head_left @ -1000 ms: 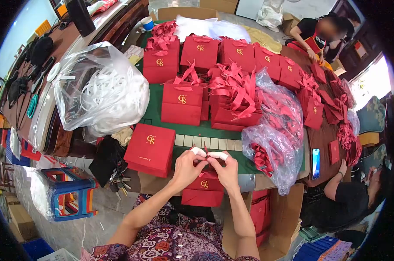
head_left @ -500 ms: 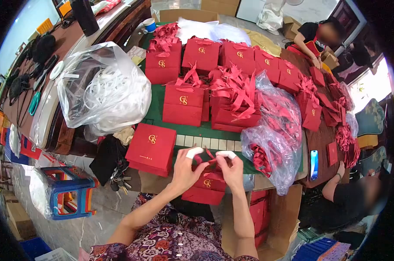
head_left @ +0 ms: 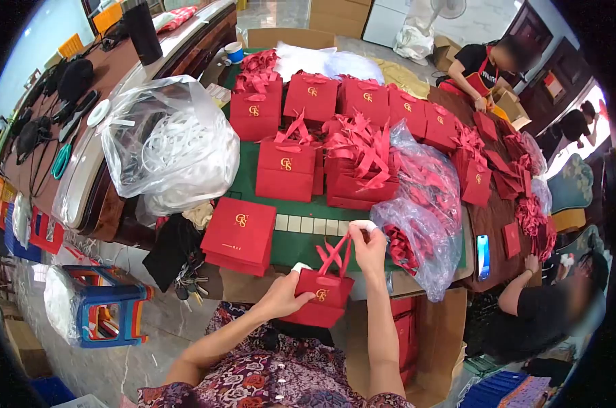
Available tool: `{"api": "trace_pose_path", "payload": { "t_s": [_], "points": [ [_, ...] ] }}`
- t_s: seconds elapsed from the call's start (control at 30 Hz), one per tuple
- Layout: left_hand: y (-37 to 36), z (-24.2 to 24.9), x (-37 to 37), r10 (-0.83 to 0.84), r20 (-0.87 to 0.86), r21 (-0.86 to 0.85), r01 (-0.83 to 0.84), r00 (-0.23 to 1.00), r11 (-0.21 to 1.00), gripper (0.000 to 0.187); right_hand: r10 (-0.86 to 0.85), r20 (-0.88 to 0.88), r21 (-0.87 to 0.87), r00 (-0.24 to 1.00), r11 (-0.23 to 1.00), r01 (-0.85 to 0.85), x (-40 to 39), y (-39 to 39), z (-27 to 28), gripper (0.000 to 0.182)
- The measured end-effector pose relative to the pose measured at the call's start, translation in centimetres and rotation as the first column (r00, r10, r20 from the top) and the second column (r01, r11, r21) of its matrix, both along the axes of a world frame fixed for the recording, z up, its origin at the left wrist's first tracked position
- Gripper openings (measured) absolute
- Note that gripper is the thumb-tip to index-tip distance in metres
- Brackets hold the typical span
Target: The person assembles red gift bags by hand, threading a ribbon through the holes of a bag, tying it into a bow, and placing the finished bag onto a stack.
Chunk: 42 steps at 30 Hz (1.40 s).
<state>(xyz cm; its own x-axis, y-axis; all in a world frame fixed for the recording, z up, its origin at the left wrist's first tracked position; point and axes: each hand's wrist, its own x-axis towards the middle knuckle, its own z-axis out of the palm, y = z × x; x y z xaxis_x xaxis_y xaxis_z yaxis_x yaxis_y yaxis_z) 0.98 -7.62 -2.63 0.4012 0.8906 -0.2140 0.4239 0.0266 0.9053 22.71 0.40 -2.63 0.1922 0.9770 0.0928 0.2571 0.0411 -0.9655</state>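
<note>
A small red paper gift bag (head_left: 321,309) with a gold logo is held in front of my body. My left hand (head_left: 282,295) grips its left side, thumb on the front panel, fingers behind it. Above the bag, my right hand (head_left: 369,253) is closed in a pinch on the red ribbon handle (head_left: 345,251) and pulls it upward. White wrapping shows on a fingertip of each hand. Left of the bag, a stack of flat red bags (head_left: 237,234) lies at the table's front edge, apart from my hands.
Rows of finished-looking red bags (head_left: 285,166) stand on the green mat (head_left: 297,257). A clear plastic sack of white ribbon (head_left: 179,149) sits left, a sack of red ribbons (head_left: 423,231) right. A phone (head_left: 483,257) lies farther right. Two co-workers sit along the right side.
My left hand has come down from the ribbon to the bag's side. My right hand has risen slightly, lifting the ribbon handle into a taut loop. The view has shifted a little.
</note>
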Motion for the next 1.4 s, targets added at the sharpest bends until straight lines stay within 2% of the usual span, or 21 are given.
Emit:
{"api": "trace_pose_path", "payload": {
  "t_s": [0.2, 0.27, 0.33, 0.4, 0.43, 0.47, 0.53, 0.6, 0.67, 0.73, 0.77, 0.83, 0.87, 0.93, 0.97, 1.0, 1.1, 1.13, 1.2, 1.33, 1.4],
  "points": [
    [-0.9, 0.0, -1.6, 0.074, 0.069, -0.013, -0.073, 0.995, 0.997, 0.051, 0.061, 0.012, 0.003, 0.998, 0.998, -0.061, -1.3, 0.7, -0.8, 0.013],
    [-0.4, -1.8, -2.4, 0.048, 0.202, -0.019, -0.045, 0.978, 0.999, 0.052, 0.068, -0.114, 0.046, 0.991, 0.997, -0.063, -1.2, 0.7, -1.7, 0.019],
    [1.3, -0.6, -3.3, 0.046, 0.259, -0.042, -0.036, 0.965, 0.998, 0.05, 0.071, -0.11, 0.044, 0.991, 0.997, -0.066, -0.5, 0.0, -2.7, 0.023],
    [3.8, 1.8, -4.2, 0.142, 0.337, 0.028, -0.161, 0.931, 0.987, 0.046, -0.099, -0.19, 0.038, 0.977, 0.993, 0.108, 0.0, -1.2, -3.2, 0.024],
    [5.5, 2.5, -4.5, 0.223, 0.538, -0.168, -0.156, 0.813, 0.973, 0.042, -0.105, -0.081, 0.075, 0.991, 0.991, 0.111, 0.1, -2.2, -2.8, 0.024],
    [7.1, 3.5, -5.1, 0.276, 0.56, -0.191, -0.202, 0.781, 0.961, 0.039, -0.115, 0.028, 0.111, 0.993, 0.987, 0.112, 0.0, -3.2, -2.5, 0.023],
    [11.4, 4.5, -6.2, 0.269, 0.598, -0.017, -0.324, 0.755, 0.946, 0.04, -0.081, 0.116, 0.022, 0.99, 0.997, 0.079, -0.8, -5.0, -1.8, 0.02],
    [15.4, 6.1, -7.0, 0.328, 0.617, -0.056, -0.375, 0.715, 0.925, 0.038, -0.048, 0.06, 0.11, 0.997, 0.993, 0.041, -1.4, -6.2, -3.6, 0.018],
    [19.2, 6.5, -8.0, 0.301, 0.592, -0.018, -0.362, 0.748, 0.932, 0.04, -0.01, 0.189, 0.107, 0.982, 0.994, -0.01, -2.4, -7.1, -3.2, 0.016],
    [22.2, 5.4, -8.2, 0.346, 0.483, 0.099, -0.442, 0.804, 0.891, 0.038, 0.048, 0.281, -0.025, 0.958, 0.999, -0.043, -3.9, -8.0, -1.6, 0.015],
    [23.7, 3.1, -8.6, 0.354, 0.479, 0.095, -0.448, 0.803, 0.889, 0.038, 0.052, 0.217, 0.027, 0.975, 0.998, -0.059, -4.7, -8.1, -2.0, 0.015],
    [26.2, -1.5, -9.3, 0.412, 0.31, 0.217, -0.486, 0.857, 0.847, 0.045, 0.099, 0.25, 0.019, 0.963, 0.994, -0.107, -6.4, -8.4, -1.5, 0.017],
    [25.8, -1.5, -9.3, 0.417, 0.305, 0.214, -0.488, 0.856, 0.846, 0.045, 0.124, 0.263, 0.01, 0.957, 0.991, -0.131, -7.1, -8.5, -1.7, 0.018],
    [24.5, -0.9, -9.0, 0.409, 0.093, 0.243, -0.419, 0.908, 0.875, 0.048, 0.172, 0.181, -0.047, 0.968, 0.985, -0.166, -8.5, -8.2, -1.6, 0.024],
    [24.2, -0.7, -9.0, 0.441, -0.009, 0.321, -0.415, 0.897, 0.851, 0.057, 0.194, 0.272, 0.048, 0.943, 0.976, -0.214, -9.4, -7.7, -0.6, 0.028],
    [24.0, -0.9, -8.9, 0.438, -0.016, 0.313, -0.412, 0.899, 0.856, 0.057, 0.204, 0.363, 0.137, 0.909, 0.954, -0.268, -10.3, -7.2, 0.0, 0.032],
    [24.1, -2.3, -8.1, 0.582, -0.058, 0.589, -0.443, 0.811, 0.676, 0.061, 0.27, 0.447, 0.219, 0.853, 0.891, -0.397, -12.3, -5.6, 0.4, 0.036],
    [24.5, -2.6, -8.2, 0.553, -0.095, 0.559, -0.416, 0.827, 0.718, 0.066, 0.253, 0.454, 0.213, 0.854, 0.9, -0.38, -12.8, -5.1, -0.1, 0.036],
    [24.1, -3.6, -7.8, 0.591, -0.122, 0.716, -0.341, 0.798, 0.609, 0.071, 0.283, 0.576, 0.267, 0.766, 0.821, -0.504, -13.1, -4.3, -1.5, 0.037],
    [21.9, -2.3, -7.4, 0.508, -0.081, 0.731, -0.296, 0.857, 0.615, 0.071, 0.263, 0.534, 0.27, 0.804, 0.848, -0.457, -12.0, -4.8, -2.2, 0.032],
    [19.6, -1.1, -7.1, 0.453, -0.034, 0.797, -0.249, 0.891, 0.55, 0.073, 0.278, 0.362, 0.31, 0.89, 0.864, -0.396, -11.1, -5.3, -2.0, 0.03]
  ]
}}
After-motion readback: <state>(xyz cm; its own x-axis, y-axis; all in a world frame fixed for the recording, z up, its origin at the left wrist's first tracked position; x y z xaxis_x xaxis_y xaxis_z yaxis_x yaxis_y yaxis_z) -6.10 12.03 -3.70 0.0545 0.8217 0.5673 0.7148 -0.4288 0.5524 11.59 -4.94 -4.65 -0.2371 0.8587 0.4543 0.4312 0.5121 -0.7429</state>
